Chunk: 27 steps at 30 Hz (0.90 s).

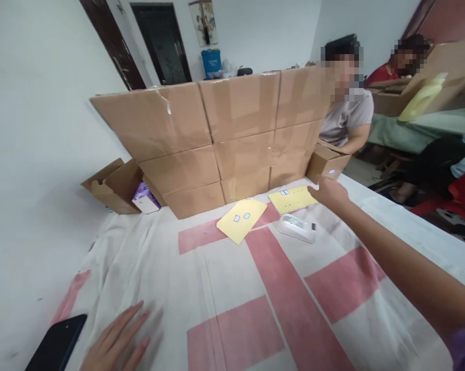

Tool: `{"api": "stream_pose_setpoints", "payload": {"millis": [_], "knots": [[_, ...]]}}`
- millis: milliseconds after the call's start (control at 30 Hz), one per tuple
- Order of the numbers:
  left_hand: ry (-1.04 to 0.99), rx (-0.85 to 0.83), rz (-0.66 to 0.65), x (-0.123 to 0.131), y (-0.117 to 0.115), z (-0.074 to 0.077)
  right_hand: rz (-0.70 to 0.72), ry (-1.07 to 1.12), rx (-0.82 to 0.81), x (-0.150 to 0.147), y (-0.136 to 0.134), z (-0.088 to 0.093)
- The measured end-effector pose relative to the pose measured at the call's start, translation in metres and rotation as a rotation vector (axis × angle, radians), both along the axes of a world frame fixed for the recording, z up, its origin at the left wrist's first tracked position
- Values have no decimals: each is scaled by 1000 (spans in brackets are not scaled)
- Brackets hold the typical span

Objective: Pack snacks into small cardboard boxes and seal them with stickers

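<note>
While my right hand (331, 193) is stretching out to the small cardboard box (327, 161) at right of centre in the frame, its back is turning toward me and hiding the fingers. I cannot tell whether they are curling round the box's lower edge or only meeting it. So I am judging this as the reach, with contact just being made. Any grip would call for fingers spreading across the box's near corner, since the card is smooth, stiff and square-edged.

My left hand (116, 337) is lying flat at the lower left of the frame, fingers (134, 314) extended and slightly fanned, holding nothing. It is resting on the cloth just beside a glossy dark phone (56, 342).

Below my right wrist, a white plastic dispenser (297, 228) with rounded edges is sitting on the cloth. Two flat yellow sheets are lying near it, one (292, 199) close to my right hand and one (242, 219) nearer the middle, each bearing small white stickers.

The cloth (224, 309) is looking thin and creased, white with broad pink-red blocks. Behind it, taped brown cartons (224, 139) are standing stacked like a wall. At middle left, an open carton (114, 185) is showing a purple-and-white packet (145, 198). A seated person (348, 121) is leaning an arm just behind the small box.
</note>
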<state>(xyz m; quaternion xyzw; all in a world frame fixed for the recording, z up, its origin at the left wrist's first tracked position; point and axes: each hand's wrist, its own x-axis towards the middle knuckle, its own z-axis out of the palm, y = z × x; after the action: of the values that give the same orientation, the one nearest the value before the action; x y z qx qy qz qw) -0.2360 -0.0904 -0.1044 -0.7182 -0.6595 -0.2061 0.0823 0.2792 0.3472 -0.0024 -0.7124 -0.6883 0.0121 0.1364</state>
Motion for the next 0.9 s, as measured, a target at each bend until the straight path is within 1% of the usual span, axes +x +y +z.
{"api": "stream_pose_setpoints", "payload": {"millis": [67,100,167,200,267,333,400,433,467,533,600,633,667,733,800,833,900], "knots": [[-131,18,125,-32,7,11,153,-8,26,-60,-29,7],[-228,31,208,-48,15,19,270,21,35,-92,-44,9],[-509,82,446,-79,42,34,543,128,16,-159,-71,9],[-651,161,581,-93,61,41,683,199,-19,-194,-83,7],[-845,314,735,-119,105,49,927,338,-84,-268,-102,-2],[-864,346,746,-141,155,51,1098,423,-139,-346,-113,-13],[-863,390,738,-161,205,49,1164,460,-147,-423,-116,-25],[-859,420,728,-171,228,48,1171,483,-149,-460,-116,-30],[-857,447,717,-180,248,47,1120,530,-165,-494,-114,-34],[-850,501,695,-197,283,43,924,649,-202,-549,-108,-43],[-865,529,686,-211,308,36,724,743,-217,-587,-101,-54],[-878,534,686,-217,317,32,663,778,-211,-599,-98,-60],[-891,537,687,-222,324,27,636,813,-192,-606,-95,-68],[-903,541,689,-229,331,18,654,895,-133,-613,-88,-84],[-899,545,694,-230,329,13,692,1003,-74,-611,-82,-100],[-890,554,693,-229,324,12,717,1057,-69,-608,-79,-106],[-853,590,661,-224,306,16,778,1177,-129,-598,-80,-113]]}}
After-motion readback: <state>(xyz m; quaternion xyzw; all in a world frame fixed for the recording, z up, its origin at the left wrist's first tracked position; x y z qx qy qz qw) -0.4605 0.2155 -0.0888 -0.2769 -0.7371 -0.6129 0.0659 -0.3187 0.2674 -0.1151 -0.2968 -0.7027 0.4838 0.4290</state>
